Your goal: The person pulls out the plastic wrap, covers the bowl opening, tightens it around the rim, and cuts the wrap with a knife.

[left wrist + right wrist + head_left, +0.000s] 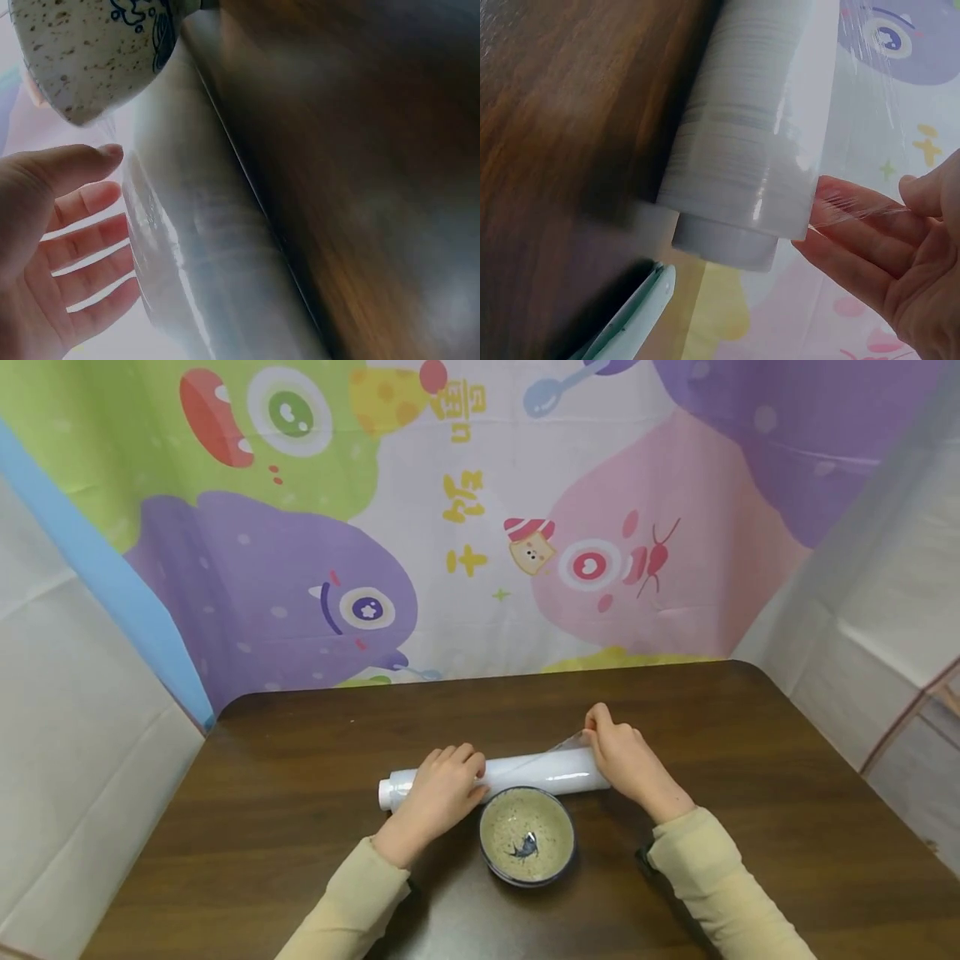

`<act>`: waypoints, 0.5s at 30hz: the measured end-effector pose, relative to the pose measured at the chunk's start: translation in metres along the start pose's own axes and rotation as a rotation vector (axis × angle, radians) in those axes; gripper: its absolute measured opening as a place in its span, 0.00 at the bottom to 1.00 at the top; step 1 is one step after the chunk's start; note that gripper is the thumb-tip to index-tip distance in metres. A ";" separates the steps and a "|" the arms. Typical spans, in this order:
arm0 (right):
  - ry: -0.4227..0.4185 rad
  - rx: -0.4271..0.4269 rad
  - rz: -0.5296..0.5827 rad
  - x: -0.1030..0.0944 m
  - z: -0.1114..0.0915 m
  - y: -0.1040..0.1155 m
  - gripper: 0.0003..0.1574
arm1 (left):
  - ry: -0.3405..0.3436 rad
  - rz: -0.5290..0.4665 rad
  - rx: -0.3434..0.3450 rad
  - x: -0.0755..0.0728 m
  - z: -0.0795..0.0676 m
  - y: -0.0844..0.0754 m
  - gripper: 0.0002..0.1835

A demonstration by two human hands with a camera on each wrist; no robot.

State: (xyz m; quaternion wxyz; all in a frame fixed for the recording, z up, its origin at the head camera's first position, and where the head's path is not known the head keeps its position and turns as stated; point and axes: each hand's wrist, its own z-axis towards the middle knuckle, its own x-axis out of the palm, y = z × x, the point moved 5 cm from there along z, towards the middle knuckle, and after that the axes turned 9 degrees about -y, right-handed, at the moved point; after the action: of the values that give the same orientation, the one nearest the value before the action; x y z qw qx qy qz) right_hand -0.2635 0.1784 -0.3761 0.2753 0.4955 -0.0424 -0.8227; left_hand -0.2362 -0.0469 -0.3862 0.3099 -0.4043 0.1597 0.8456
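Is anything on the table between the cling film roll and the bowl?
Nothing visible. The cling film roll lies just behind the bowl, with bare table around; the left hand rests on the roll beside the bowl.

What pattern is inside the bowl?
Speckled cream bowl with a dark blue figure, seen best in the head view.

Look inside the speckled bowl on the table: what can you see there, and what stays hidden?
The speckled bowl shows a dark blue painted motif at its bottom and nothing else. Its far rim lies close to the cling film roll; the table beneath it is hidden.
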 end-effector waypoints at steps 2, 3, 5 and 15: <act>0.006 0.014 0.011 0.000 0.002 0.001 0.08 | 0.000 -0.021 0.010 0.000 0.003 -0.003 0.13; 0.011 0.021 0.016 0.000 0.003 0.002 0.08 | 0.003 -0.027 0.015 0.001 0.005 -0.004 0.13; 0.027 0.035 0.023 0.000 0.005 0.003 0.08 | 0.009 -0.029 0.025 0.003 0.009 -0.007 0.13; 0.023 0.067 0.025 0.004 0.013 0.002 0.06 | -0.003 0.037 0.028 0.013 0.019 -0.013 0.15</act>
State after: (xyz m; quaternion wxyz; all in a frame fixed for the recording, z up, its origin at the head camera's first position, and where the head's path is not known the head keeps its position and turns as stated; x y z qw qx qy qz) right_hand -0.2750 0.1719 -0.3719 0.2693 0.5133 -0.0729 -0.8116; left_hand -0.2454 -0.0224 -0.3841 0.3001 -0.3956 0.1787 0.8494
